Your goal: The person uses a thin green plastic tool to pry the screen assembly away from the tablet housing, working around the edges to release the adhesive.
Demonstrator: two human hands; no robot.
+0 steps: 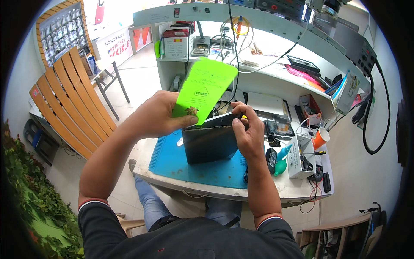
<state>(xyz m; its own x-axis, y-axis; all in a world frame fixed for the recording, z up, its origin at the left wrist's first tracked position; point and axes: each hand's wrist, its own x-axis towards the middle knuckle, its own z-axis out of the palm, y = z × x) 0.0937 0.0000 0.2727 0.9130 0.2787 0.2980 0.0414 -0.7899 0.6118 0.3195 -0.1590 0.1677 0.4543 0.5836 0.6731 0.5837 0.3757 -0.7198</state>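
My left hand [166,114] is closed on a bright green flat card [206,80], with the thumb pressed across its lower part. The card has rounded corners and dark printing. Below it, a dark, thin tablet-like slab [211,144] stands on edge on a blue work mat [170,162]. My right hand [249,131] grips the slab's upper right corner between thumb and fingers. A narrow pale line runs along the slab's top edge. The card's lower end meets that edge near its left side; whether it goes into the edge, I cannot tell.
Right of the mat are a green blower bulb [280,167], a white box [300,159] with tools and an orange cup [320,138]. A shelf [276,80] with cables and devices stands behind. A slatted wooden panel [71,101] is at the left.
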